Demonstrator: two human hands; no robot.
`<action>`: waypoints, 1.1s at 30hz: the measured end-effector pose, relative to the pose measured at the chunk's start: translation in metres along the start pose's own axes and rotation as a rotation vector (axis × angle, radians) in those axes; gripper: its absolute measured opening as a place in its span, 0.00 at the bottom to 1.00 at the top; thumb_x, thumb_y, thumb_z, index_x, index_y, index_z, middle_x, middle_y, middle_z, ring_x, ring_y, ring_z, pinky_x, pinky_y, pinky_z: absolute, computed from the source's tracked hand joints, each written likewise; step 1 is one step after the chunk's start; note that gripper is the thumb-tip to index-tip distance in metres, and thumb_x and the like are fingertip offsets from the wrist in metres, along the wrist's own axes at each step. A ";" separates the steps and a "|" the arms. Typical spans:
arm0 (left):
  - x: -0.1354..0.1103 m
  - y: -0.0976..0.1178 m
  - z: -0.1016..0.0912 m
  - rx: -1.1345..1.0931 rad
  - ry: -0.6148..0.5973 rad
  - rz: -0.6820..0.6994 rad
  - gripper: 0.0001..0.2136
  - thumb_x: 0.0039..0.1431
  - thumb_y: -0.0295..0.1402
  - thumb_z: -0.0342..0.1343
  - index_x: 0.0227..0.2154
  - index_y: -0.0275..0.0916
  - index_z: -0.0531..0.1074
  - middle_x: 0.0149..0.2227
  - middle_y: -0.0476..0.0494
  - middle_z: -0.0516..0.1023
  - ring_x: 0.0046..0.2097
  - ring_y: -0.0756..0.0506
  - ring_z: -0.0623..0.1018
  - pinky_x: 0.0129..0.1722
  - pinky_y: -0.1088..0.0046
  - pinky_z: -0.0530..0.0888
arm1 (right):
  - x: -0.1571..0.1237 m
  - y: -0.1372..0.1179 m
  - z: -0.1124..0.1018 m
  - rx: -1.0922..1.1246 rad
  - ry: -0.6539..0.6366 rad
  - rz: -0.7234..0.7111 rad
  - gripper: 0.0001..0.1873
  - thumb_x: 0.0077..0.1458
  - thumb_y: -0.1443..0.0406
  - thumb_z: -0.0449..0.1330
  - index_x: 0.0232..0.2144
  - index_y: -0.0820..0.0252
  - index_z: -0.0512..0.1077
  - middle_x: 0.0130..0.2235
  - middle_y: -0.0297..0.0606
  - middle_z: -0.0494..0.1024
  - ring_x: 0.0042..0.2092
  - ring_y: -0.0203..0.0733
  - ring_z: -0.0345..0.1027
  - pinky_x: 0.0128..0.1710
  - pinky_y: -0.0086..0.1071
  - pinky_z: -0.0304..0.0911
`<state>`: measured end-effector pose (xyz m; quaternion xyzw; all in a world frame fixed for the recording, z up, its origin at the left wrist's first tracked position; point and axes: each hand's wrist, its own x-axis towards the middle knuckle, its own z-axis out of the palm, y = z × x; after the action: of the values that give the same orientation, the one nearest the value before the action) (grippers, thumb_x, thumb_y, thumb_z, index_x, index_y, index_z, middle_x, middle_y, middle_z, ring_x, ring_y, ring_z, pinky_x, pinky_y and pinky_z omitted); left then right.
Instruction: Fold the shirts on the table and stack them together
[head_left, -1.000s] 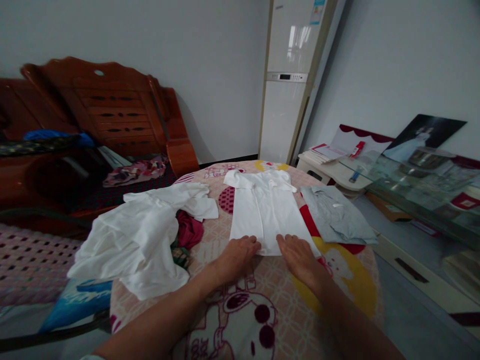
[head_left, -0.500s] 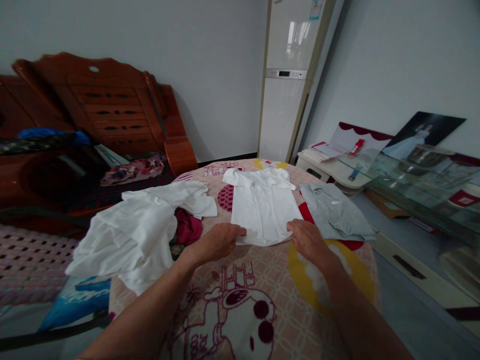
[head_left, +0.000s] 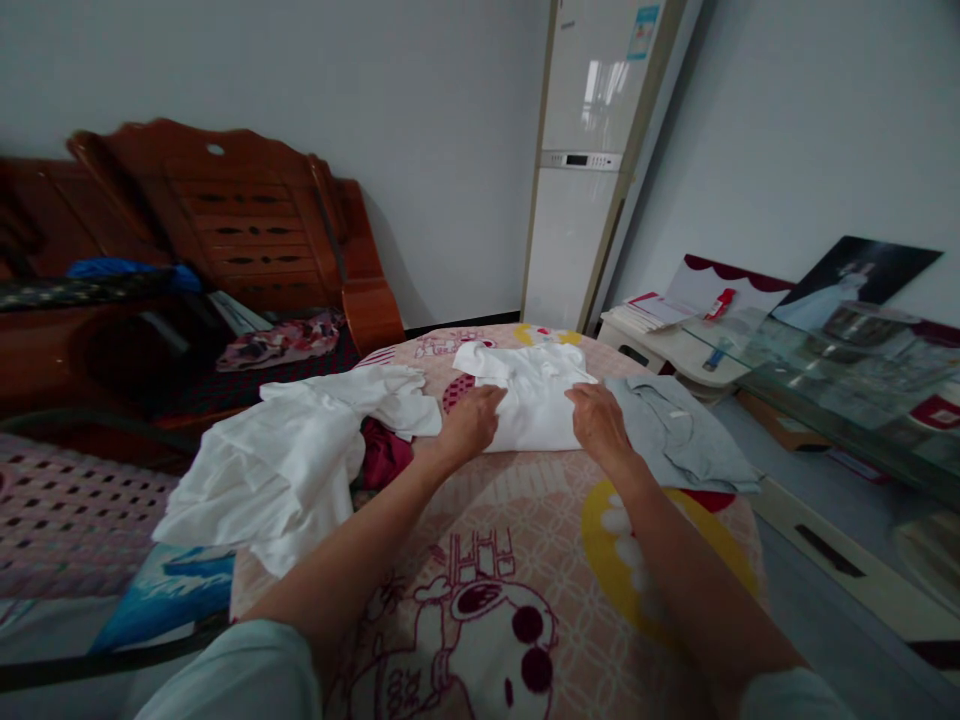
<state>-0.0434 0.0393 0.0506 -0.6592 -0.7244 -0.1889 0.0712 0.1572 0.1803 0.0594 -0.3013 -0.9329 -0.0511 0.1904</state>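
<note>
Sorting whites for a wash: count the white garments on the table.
2. One folded shirt lies in the middle under the left hand and right hand; one crumpled heap lies at the left edge of the table and may hide more.

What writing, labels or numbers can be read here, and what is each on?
Nothing is legible.
Blue sticker on the air conditioner: too small.
Display on its panel: blurred.
Pink lettering on the tablecloth, far edge: blurred.
Dark red block print on the tablecloth: unreadable.
Red tag on the papers: too small.
White shirt: no print visible.
</note>
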 end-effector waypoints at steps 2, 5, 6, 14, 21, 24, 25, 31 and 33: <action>-0.020 0.008 0.014 -0.048 -0.110 0.112 0.23 0.58 0.26 0.52 0.58 0.34 0.66 0.58 0.34 0.71 0.59 0.42 0.70 0.59 0.63 0.69 | -0.020 -0.002 0.004 0.010 -0.130 -0.040 0.18 0.57 0.76 0.49 0.44 0.65 0.76 0.47 0.48 0.76 0.49 0.46 0.66 0.51 0.37 0.57; -0.040 0.012 0.033 -0.026 -0.214 0.150 0.24 0.58 0.24 0.51 0.59 0.31 0.65 0.59 0.31 0.70 0.61 0.42 0.69 0.60 0.63 0.67 | -0.045 -0.004 0.010 -0.018 -0.278 -0.088 0.20 0.55 0.77 0.50 0.46 0.64 0.75 0.47 0.48 0.77 0.49 0.45 0.67 0.50 0.36 0.60; -0.042 0.011 0.038 -0.016 -0.221 0.140 0.24 0.58 0.23 0.50 0.59 0.30 0.65 0.59 0.31 0.70 0.62 0.42 0.69 0.61 0.63 0.67 | -0.050 -0.005 0.013 -0.034 -0.298 -0.093 0.21 0.55 0.78 0.51 0.47 0.64 0.74 0.47 0.48 0.77 0.50 0.45 0.67 0.50 0.36 0.60; -0.026 -0.007 0.038 -0.007 -0.226 0.113 0.23 0.60 0.20 0.46 0.57 0.35 0.68 0.58 0.35 0.73 0.59 0.44 0.73 0.59 0.65 0.69 | -0.044 0.002 0.028 -0.041 -0.205 -0.052 0.16 0.61 0.72 0.49 0.42 0.64 0.77 0.43 0.47 0.80 0.47 0.44 0.70 0.47 0.33 0.61; -0.044 0.008 -0.040 -0.085 -0.444 0.168 0.27 0.53 0.16 0.46 0.53 0.42 0.74 0.48 0.41 0.80 0.48 0.44 0.79 0.51 0.67 0.72 | -0.046 -0.003 -0.021 0.200 -0.360 -0.040 0.16 0.49 0.73 0.52 0.30 0.60 0.80 0.31 0.40 0.81 0.35 0.40 0.72 0.35 0.29 0.57; -0.050 0.014 -0.056 -0.250 -0.575 0.255 0.28 0.49 0.15 0.47 0.49 0.43 0.77 0.46 0.44 0.82 0.47 0.46 0.79 0.50 0.70 0.72 | -0.050 -0.007 -0.034 0.330 -0.533 -0.124 0.15 0.43 0.74 0.52 0.25 0.62 0.79 0.26 0.39 0.79 0.30 0.38 0.69 0.30 0.29 0.54; -0.051 0.015 -0.057 -0.292 -0.606 0.282 0.27 0.49 0.15 0.47 0.48 0.43 0.78 0.46 0.45 0.82 0.46 0.46 0.79 0.50 0.71 0.72 | -0.052 -0.008 -0.034 0.362 -0.578 -0.146 0.14 0.41 0.74 0.52 0.23 0.62 0.79 0.25 0.38 0.78 0.29 0.38 0.68 0.30 0.28 0.53; -0.050 0.009 -0.051 -0.438 -0.688 0.331 0.24 0.46 0.16 0.48 0.43 0.41 0.80 0.40 0.47 0.83 0.40 0.48 0.79 0.45 0.75 0.72 | -0.055 -0.013 -0.029 0.438 -0.708 -0.154 0.11 0.38 0.73 0.51 0.17 0.64 0.74 0.20 0.35 0.72 0.26 0.35 0.62 0.26 0.28 0.49; -0.048 0.007 -0.052 -0.512 -0.736 0.341 0.23 0.46 0.16 0.49 0.41 0.41 0.81 0.37 0.50 0.83 0.36 0.49 0.78 0.40 0.78 0.72 | -0.055 -0.014 -0.031 0.484 -0.759 -0.143 0.10 0.37 0.73 0.51 0.16 0.64 0.72 0.18 0.33 0.68 0.25 0.34 0.60 0.26 0.27 0.49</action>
<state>-0.0381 -0.0243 0.0823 -0.7880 -0.5133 -0.1010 -0.3246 0.2004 0.1323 0.0669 -0.1804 -0.9402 0.2696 -0.1042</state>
